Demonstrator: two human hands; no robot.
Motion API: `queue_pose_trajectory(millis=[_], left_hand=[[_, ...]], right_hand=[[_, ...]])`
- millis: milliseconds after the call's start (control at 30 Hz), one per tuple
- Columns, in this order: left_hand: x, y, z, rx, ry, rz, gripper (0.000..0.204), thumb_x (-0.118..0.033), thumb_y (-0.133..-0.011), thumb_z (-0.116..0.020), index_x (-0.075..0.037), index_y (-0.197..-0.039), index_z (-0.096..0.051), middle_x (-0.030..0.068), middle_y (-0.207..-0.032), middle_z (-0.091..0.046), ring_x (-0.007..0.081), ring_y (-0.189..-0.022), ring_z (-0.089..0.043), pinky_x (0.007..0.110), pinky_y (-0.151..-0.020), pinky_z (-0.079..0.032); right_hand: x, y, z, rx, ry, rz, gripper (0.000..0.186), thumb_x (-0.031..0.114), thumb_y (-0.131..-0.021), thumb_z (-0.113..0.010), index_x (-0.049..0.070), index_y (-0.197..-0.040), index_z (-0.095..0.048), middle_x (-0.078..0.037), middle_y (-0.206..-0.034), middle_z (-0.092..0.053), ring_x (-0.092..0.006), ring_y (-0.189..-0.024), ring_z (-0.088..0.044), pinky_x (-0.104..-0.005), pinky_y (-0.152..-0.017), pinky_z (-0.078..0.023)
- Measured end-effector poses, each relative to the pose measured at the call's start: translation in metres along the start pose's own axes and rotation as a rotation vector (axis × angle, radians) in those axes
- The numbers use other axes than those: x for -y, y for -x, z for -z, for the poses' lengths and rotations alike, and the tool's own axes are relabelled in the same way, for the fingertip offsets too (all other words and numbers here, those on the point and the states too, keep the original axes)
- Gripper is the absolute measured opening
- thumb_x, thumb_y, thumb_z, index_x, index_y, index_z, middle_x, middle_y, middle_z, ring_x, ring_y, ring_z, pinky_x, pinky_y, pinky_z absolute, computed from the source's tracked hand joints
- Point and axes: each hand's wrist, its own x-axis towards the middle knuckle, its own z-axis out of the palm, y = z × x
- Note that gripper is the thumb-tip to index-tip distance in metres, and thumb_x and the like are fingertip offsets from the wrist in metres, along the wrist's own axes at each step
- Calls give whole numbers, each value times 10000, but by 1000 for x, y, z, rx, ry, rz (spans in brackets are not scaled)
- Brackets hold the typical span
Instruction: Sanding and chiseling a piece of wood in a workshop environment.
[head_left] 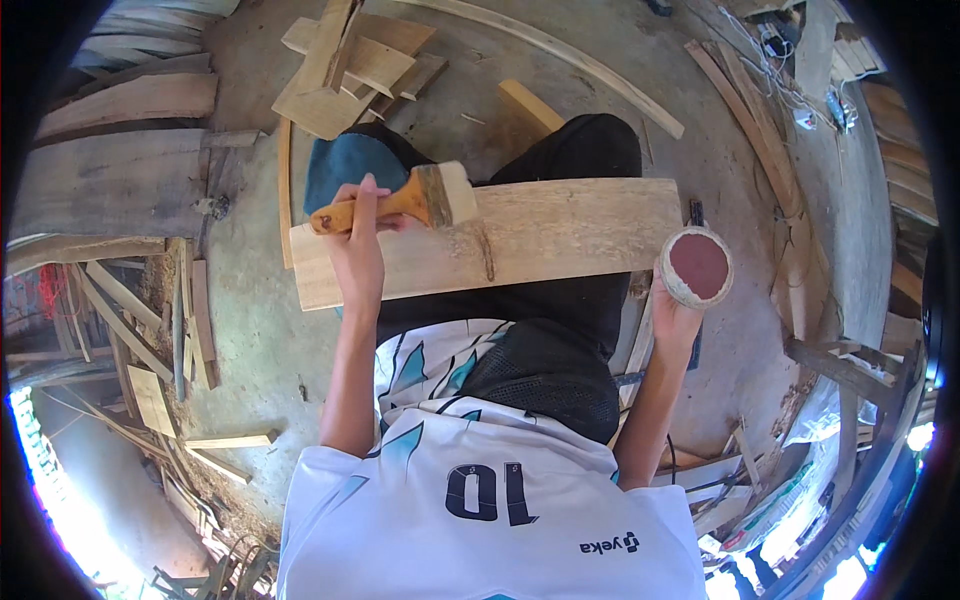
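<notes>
A pale wooden board (560, 235) lies across my lap, over my black trousers. My left hand (358, 235) grips the orange-brown handle of a wide paint brush (420, 198), whose light bristles rest on the board's upper left part. My right hand (675, 318) sits at the board's right end and holds a round sanding disc (697, 266) with a dark red abrasive face turned up toward me. A dark knot line crosses the board near its middle.
Offcuts of wood (345, 65) lie piled on the concrete floor ahead. Planks (130, 165) are stacked at the left, with thin slats (130, 320) below them. A long curved strip (560, 55) and more boards (760, 140) lie to the right, with cables nearby.
</notes>
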Motion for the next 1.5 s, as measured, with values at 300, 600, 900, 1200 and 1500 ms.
queue_pose_trajectory(millis=[300, 600, 900, 1200, 1500], left_hand=[[-2, 2, 39, -266, 96, 1, 301, -272, -1017, -572, -37, -831, -599, 46, -757, -591, 124, -585, -563, 260, -521, -446], [6, 29, 34, -310, 48, -38, 349, -280, -1036, -554, -8, -820, -588, 69, -756, -583, 139, -578, -564, 266, -539, -466], [28, 26, 41, -411, 120, -2, 349, -323, -1047, -516, -42, -848, -573, 66, -797, -589, 131, -629, -566, 264, -557, -475], [39, 26, 43, -425, 142, -19, 345, -324, -1049, -509, -47, -851, -562, 59, -801, -572, 137, -660, -571, 271, -558, -474], [28, 22, 36, -467, 75, 4, 362, -343, -1045, -512, -45, -845, -564, 59, -809, -576, 135, -681, -572, 269, -565, -465]], right_hand=[[-19, 1, -123, 226, 1303, 188, 153, 139, -952, -650, 72, -852, -556, -75, -703, -604, -184, -705, -629, -397, -638, -456], [-98, -7, -172, 994, 1505, 638, 256, 163, -849, -736, 92, -800, -495, -59, -673, -601, -279, -644, -631, -393, -662, -477], [-46, -80, -151, 658, 1711, 399, 275, 220, -911, -690, 56, -809, -494, -118, -669, -610, -317, -635, -638, -446, -591, -480], [-113, -8, -180, 1012, 1490, 560, 207, 134, -840, -706, 84, -846, -505, -96, -705, -611, -287, -646, -630, -424, -656, -476], [-4, -78, -101, 380, 1773, 337, 218, 214, -873, -709, 84, -806, -547, -110, -683, -624, -316, -656, -633, -453, -640, -485]])
